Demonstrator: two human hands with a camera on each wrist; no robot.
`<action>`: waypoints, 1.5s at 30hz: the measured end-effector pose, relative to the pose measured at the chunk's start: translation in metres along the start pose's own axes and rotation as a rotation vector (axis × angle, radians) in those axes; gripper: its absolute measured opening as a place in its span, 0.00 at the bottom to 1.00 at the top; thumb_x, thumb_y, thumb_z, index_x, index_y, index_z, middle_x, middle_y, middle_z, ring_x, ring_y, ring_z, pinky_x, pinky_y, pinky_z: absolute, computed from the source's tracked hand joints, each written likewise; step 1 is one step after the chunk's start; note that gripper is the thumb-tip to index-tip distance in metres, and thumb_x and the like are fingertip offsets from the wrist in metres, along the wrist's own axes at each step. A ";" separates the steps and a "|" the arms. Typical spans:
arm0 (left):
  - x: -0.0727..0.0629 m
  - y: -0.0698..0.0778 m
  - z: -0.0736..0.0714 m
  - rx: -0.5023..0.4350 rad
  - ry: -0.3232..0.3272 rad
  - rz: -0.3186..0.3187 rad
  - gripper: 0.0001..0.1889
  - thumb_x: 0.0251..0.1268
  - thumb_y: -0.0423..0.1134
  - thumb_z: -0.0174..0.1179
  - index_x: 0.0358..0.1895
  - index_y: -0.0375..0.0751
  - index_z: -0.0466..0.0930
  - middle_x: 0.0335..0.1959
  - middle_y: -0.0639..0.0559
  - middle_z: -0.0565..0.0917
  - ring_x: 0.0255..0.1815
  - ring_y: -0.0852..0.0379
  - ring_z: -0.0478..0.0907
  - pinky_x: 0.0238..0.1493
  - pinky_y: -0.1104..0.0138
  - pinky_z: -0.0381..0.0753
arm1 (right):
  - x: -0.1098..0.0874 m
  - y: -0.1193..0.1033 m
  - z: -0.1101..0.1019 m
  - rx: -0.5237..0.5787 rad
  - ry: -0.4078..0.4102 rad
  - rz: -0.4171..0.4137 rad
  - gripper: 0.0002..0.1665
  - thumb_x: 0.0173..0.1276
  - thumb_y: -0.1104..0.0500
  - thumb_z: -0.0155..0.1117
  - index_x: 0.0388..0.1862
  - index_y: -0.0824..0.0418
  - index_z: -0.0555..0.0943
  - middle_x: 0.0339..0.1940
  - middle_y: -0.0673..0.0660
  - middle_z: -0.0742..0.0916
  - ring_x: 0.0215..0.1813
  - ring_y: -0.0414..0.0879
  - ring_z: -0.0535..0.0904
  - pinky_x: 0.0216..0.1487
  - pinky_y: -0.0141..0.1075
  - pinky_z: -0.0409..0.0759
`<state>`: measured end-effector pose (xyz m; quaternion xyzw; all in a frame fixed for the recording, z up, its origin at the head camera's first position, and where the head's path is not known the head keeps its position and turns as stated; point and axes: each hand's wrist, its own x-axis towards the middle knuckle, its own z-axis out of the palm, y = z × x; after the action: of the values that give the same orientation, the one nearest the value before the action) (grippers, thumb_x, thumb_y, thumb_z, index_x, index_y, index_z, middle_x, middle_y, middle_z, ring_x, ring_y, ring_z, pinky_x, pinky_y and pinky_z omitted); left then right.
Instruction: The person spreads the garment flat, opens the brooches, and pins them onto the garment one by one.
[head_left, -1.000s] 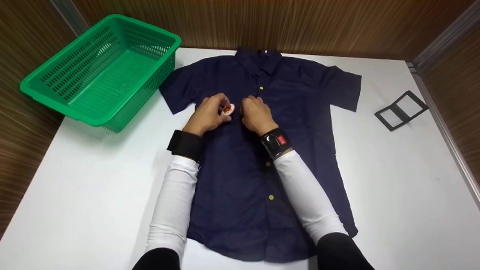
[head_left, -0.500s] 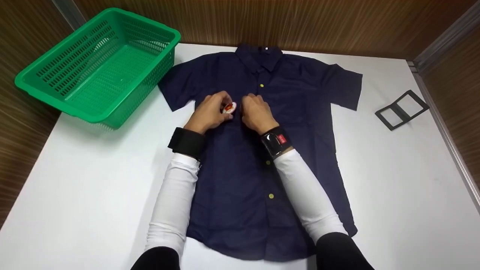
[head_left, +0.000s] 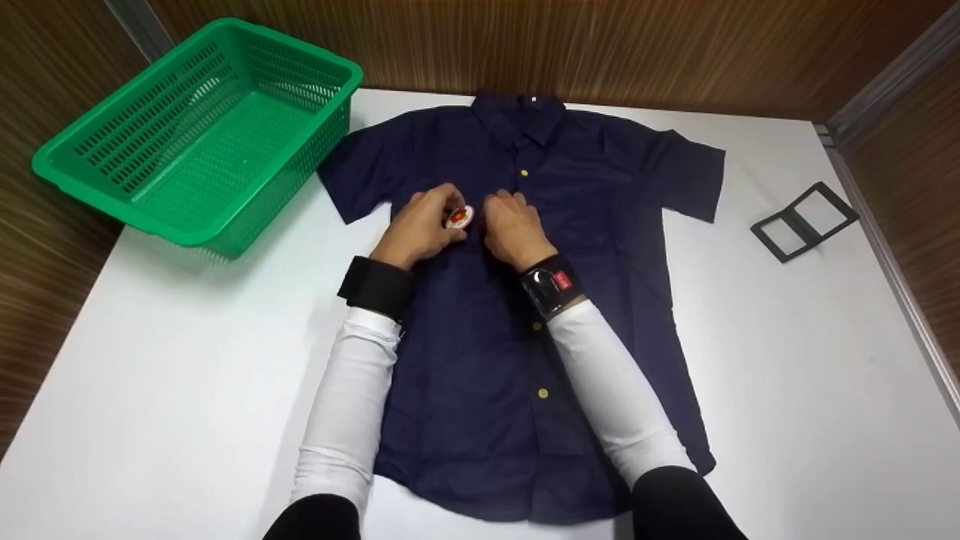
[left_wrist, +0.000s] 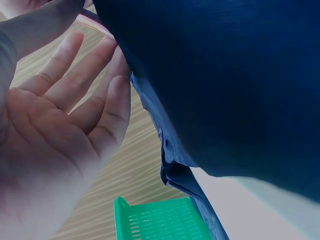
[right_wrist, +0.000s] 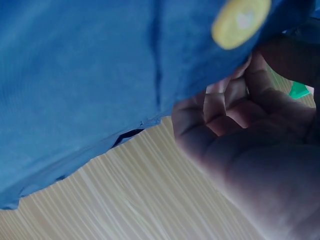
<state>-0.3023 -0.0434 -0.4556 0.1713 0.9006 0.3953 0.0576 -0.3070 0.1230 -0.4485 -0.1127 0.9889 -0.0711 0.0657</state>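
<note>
A navy short-sleeved button-up shirt [head_left: 480, 360] lies flat with its collar toward the far wall. Over its chest, my left hand [head_left: 421, 227] pinches a small round badge [head_left: 460, 217], white-rimmed with a red and orange picture. From the left wrist, only the badge's thin edge [left_wrist: 97, 24] shows, against the shirt cloth [left_wrist: 225, 90]. Just to the right, my right hand [head_left: 516, 229] has curled fingers that grip the shirt front; its fingertips are hidden from above. In the right wrist view these fingers [right_wrist: 225, 107] meet at the cloth below a yellow button [right_wrist: 241, 22].
A green plastic basket [head_left: 292, 169] with slotted walls stands at the back left, beside the shirt's sleeve. On the right of the white table [head_left: 810, 375] sits a dark rectangular frame with two openings [head_left: 801, 227]. Brown wood-grain panels [head_left: 600, 52] enclose the back and sides.
The badge has tilted slightly, its face turning up more, and shifted a touch to the right in my left hand. My right hand stays in place.
</note>
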 end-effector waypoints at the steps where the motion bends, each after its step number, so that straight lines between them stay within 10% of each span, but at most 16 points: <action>1: 0.000 0.000 0.000 0.001 0.001 0.003 0.19 0.61 0.32 0.73 0.54 0.37 0.79 0.54 0.43 0.87 0.57 0.46 0.82 0.63 0.55 0.77 | 0.000 0.000 0.000 -0.011 0.001 -0.003 0.12 0.69 0.66 0.61 0.50 0.67 0.81 0.56 0.66 0.84 0.62 0.65 0.77 0.64 0.59 0.78; 26: 0.001 0.004 0.005 0.016 -0.035 0.022 0.30 0.69 0.34 0.67 0.74 0.39 0.71 0.62 0.38 0.82 0.63 0.43 0.79 0.69 0.53 0.74 | -0.003 0.013 -0.011 0.285 0.006 -0.070 0.11 0.64 0.72 0.53 0.41 0.64 0.79 0.44 0.60 0.80 0.54 0.58 0.78 0.60 0.46 0.77; 45: 0.001 0.009 0.008 0.049 -0.015 0.008 0.25 0.72 0.40 0.66 0.69 0.41 0.75 0.59 0.42 0.83 0.61 0.46 0.80 0.64 0.50 0.77 | -0.003 0.015 -0.014 0.362 -0.024 -0.067 0.09 0.75 0.67 0.49 0.42 0.65 0.79 0.44 0.61 0.83 0.50 0.57 0.80 0.58 0.46 0.78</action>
<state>-0.2988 -0.0317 -0.4546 0.1793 0.9089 0.3720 0.0584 -0.3099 0.1401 -0.4369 -0.1328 0.9547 -0.2490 0.0943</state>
